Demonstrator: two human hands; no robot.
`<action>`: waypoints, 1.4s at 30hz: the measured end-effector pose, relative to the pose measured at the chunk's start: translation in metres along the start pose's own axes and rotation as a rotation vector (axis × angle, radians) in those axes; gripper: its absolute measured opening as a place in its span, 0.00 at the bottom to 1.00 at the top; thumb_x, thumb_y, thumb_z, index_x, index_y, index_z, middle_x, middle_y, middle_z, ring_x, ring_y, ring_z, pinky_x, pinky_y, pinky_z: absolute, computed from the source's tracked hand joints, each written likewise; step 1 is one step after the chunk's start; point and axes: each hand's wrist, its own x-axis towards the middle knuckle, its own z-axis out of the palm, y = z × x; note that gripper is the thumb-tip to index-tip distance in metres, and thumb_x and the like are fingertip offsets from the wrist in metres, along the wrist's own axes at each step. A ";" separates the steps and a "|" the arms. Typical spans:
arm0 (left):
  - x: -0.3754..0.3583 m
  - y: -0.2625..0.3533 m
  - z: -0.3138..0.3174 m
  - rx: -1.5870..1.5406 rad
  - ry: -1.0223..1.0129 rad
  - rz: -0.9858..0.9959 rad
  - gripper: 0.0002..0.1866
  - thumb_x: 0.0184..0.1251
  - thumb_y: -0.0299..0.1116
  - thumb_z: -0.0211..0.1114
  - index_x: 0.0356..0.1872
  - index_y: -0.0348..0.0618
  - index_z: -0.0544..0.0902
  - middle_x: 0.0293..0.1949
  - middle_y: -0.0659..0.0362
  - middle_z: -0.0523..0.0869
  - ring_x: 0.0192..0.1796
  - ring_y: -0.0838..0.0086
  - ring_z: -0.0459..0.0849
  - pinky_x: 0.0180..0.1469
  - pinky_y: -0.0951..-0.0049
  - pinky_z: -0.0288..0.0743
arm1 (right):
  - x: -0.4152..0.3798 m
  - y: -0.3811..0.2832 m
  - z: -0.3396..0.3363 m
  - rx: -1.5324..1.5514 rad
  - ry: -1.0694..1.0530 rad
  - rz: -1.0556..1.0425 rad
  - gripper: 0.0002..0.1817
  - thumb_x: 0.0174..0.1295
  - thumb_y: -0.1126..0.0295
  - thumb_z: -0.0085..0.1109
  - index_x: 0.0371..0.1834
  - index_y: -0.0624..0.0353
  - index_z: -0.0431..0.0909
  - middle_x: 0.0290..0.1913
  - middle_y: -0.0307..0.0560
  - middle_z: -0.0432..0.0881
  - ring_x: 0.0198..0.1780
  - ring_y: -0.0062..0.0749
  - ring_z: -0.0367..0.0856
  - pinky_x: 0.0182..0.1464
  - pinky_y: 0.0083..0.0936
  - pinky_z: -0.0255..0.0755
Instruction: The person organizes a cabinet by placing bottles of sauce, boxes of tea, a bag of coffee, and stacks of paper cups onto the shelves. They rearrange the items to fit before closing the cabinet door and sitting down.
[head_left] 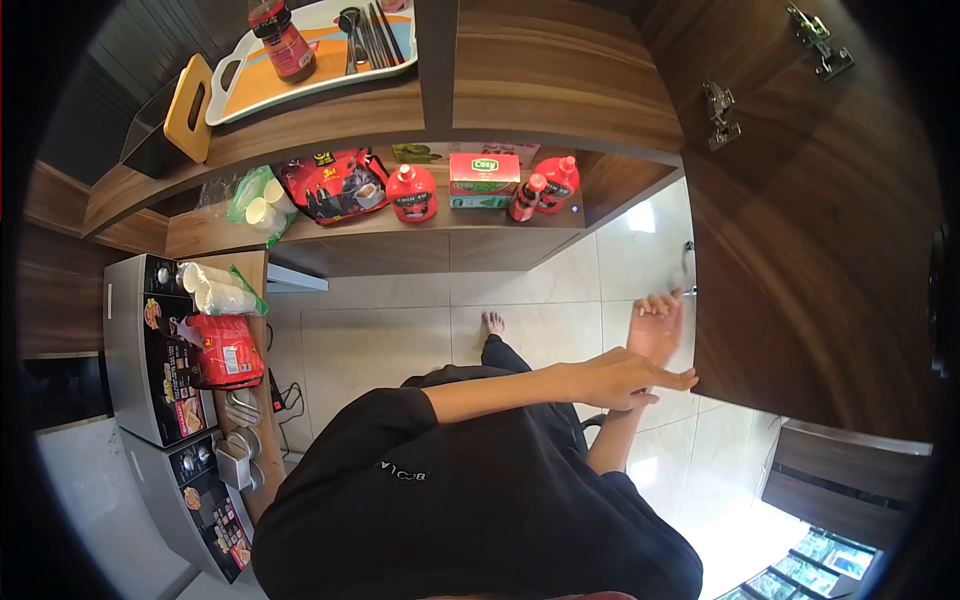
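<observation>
The brown wooden cabinet door stands open at our right. Our right hand is raised beside its edge, fingers loosely bent; our left hand crosses our right wrist, forefinger and thumb apart. We cannot tell whether either touches the door. Ahead, a shelf holds a Cosy box.

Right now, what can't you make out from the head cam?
- Right hand: head view; its wrist is partly hidden by the left hand.
- Carton: head view; partly hidden by the Cosy box in front.
- Pink item: head view; cut off by the top edge.
- Red 3in1 bag: head view; fine print too small.
</observation>
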 end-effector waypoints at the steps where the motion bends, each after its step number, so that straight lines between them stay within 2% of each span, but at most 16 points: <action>1: 0.006 -0.014 0.008 0.009 0.059 0.116 0.37 0.65 0.25 0.66 0.75 0.62 0.66 0.60 0.54 0.83 0.55 0.56 0.83 0.55 0.64 0.78 | 0.013 0.006 -0.012 -0.128 0.062 0.037 0.18 0.72 0.66 0.55 0.63 0.55 0.72 0.39 0.32 0.76 0.39 0.20 0.69 0.48 0.26 0.63; 3: 0.016 -0.029 0.016 0.032 0.143 0.273 0.38 0.63 0.24 0.68 0.75 0.55 0.66 0.58 0.56 0.83 0.56 0.59 0.82 0.57 0.66 0.76 | 0.033 0.023 -0.024 -0.340 0.127 0.110 0.18 0.72 0.66 0.56 0.63 0.57 0.71 0.44 0.34 0.78 0.41 0.20 0.71 0.49 0.24 0.65; 6: 0.027 -0.034 0.013 0.118 0.094 0.273 0.39 0.62 0.25 0.69 0.75 0.54 0.66 0.56 0.57 0.83 0.54 0.62 0.81 0.55 0.65 0.76 | 0.061 0.058 -0.018 -0.702 0.027 0.303 0.19 0.72 0.67 0.57 0.64 0.55 0.70 0.49 0.38 0.79 0.45 0.21 0.76 0.50 0.22 0.67; 9: 0.025 -0.035 -0.014 0.210 0.212 0.305 0.25 0.64 0.28 0.68 0.64 0.47 0.78 0.48 0.57 0.85 0.51 0.63 0.80 0.54 0.64 0.76 | 0.099 0.101 -0.016 -1.217 -0.146 0.279 0.23 0.69 0.69 0.60 0.66 0.54 0.69 0.52 0.43 0.79 0.46 0.24 0.80 0.48 0.22 0.72; 11: 0.013 -0.034 -0.045 0.232 0.352 0.297 0.15 0.67 0.32 0.66 0.53 0.46 0.85 0.45 0.58 0.86 0.50 0.63 0.80 0.53 0.63 0.77 | 0.124 0.129 -0.023 -1.326 -0.242 0.192 0.26 0.67 0.68 0.64 0.67 0.53 0.68 0.57 0.45 0.77 0.46 0.26 0.82 0.49 0.25 0.74; 13: -0.003 -0.050 -0.072 0.203 0.493 0.186 0.13 0.68 0.31 0.66 0.52 0.47 0.85 0.45 0.59 0.87 0.50 0.66 0.81 0.51 0.64 0.77 | 0.150 0.158 -0.036 -1.482 -0.395 -0.006 0.29 0.64 0.70 0.68 0.68 0.54 0.68 0.61 0.50 0.74 0.44 0.30 0.86 0.47 0.25 0.78; 16: -0.032 -0.079 -0.097 0.127 0.809 -0.028 0.10 0.68 0.30 0.66 0.49 0.45 0.84 0.44 0.59 0.88 0.48 0.71 0.84 0.48 0.69 0.77 | 0.172 0.186 -0.037 -1.667 -0.384 -0.013 0.32 0.61 0.70 0.69 0.68 0.54 0.68 0.57 0.53 0.72 0.39 0.34 0.85 0.43 0.26 0.79; 17: -0.044 -0.088 -0.101 0.099 0.927 -0.107 0.09 0.69 0.30 0.66 0.47 0.44 0.84 0.43 0.60 0.89 0.47 0.73 0.85 0.47 0.71 0.76 | 0.175 0.189 -0.033 -1.742 -0.367 0.088 0.32 0.61 0.64 0.70 0.68 0.53 0.68 0.57 0.55 0.73 0.45 0.40 0.84 0.50 0.32 0.78; 20: -0.078 -0.109 -0.106 -0.001 1.243 -0.297 0.08 0.69 0.29 0.66 0.46 0.42 0.83 0.40 0.61 0.89 0.44 0.78 0.87 0.44 0.76 0.75 | 0.196 0.215 -0.073 -1.686 -0.552 -0.181 0.29 0.63 0.60 0.68 0.66 0.52 0.70 0.58 0.55 0.73 0.54 0.44 0.80 0.58 0.38 0.73; 21: -0.088 -0.115 -0.105 -0.015 1.300 -0.328 0.07 0.69 0.29 0.66 0.46 0.42 0.83 0.40 0.61 0.90 0.44 0.79 0.87 0.44 0.76 0.75 | 0.191 0.216 -0.067 -1.672 -0.466 -0.111 0.26 0.64 0.59 0.66 0.63 0.52 0.72 0.58 0.53 0.75 0.60 0.47 0.76 0.63 0.40 0.68; 23: -0.105 -0.128 -0.096 -0.047 1.403 -0.390 0.07 0.70 0.29 0.65 0.45 0.41 0.82 0.38 0.61 0.90 0.42 0.80 0.88 0.43 0.77 0.75 | 0.186 0.217 -0.064 -1.662 -0.422 -0.159 0.24 0.66 0.59 0.65 0.62 0.52 0.72 0.57 0.51 0.76 0.60 0.47 0.77 0.62 0.39 0.69; 28: -0.131 -0.152 -0.081 -0.073 1.412 -0.481 0.06 0.70 0.29 0.64 0.45 0.41 0.82 0.38 0.60 0.90 0.42 0.79 0.88 0.45 0.77 0.76 | 0.178 0.219 -0.084 -1.647 -0.342 -0.235 0.23 0.67 0.58 0.65 0.59 0.60 0.74 0.54 0.52 0.79 0.57 0.47 0.78 0.60 0.35 0.70; 30: -0.130 -0.163 -0.083 -0.079 1.430 -0.467 0.06 0.70 0.29 0.64 0.45 0.41 0.82 0.37 0.60 0.90 0.42 0.79 0.88 0.43 0.77 0.76 | 0.182 0.217 -0.092 -1.678 -0.357 -0.315 0.24 0.65 0.57 0.67 0.58 0.58 0.75 0.56 0.49 0.79 0.58 0.48 0.78 0.59 0.35 0.72; 34: -0.130 -0.162 -0.081 -0.120 1.446 -0.470 0.07 0.70 0.30 0.64 0.44 0.41 0.82 0.36 0.60 0.90 0.41 0.80 0.87 0.41 0.77 0.75 | 0.182 0.200 -0.079 -1.636 -0.436 -0.191 0.17 0.57 0.66 0.75 0.46 0.58 0.81 0.47 0.42 0.83 0.44 0.32 0.82 0.46 0.26 0.74; 38: -0.137 -0.156 -0.093 -0.121 1.251 -0.468 0.08 0.70 0.30 0.65 0.46 0.40 0.82 0.37 0.61 0.90 0.43 0.80 0.86 0.43 0.78 0.75 | 0.154 0.184 -0.051 -1.494 -0.474 -0.155 0.15 0.49 0.74 0.78 0.38 0.58 0.83 0.40 0.37 0.83 0.32 0.17 0.78 0.34 0.17 0.70; 42: -0.155 -0.155 -0.101 -0.015 0.982 -0.447 0.14 0.66 0.34 0.69 0.50 0.42 0.81 0.40 0.61 0.88 0.41 0.76 0.85 0.44 0.75 0.74 | 0.114 0.168 -0.028 -1.512 -0.242 -0.201 0.17 0.46 0.73 0.82 0.35 0.60 0.82 0.35 0.35 0.78 0.26 0.13 0.71 0.28 0.12 0.63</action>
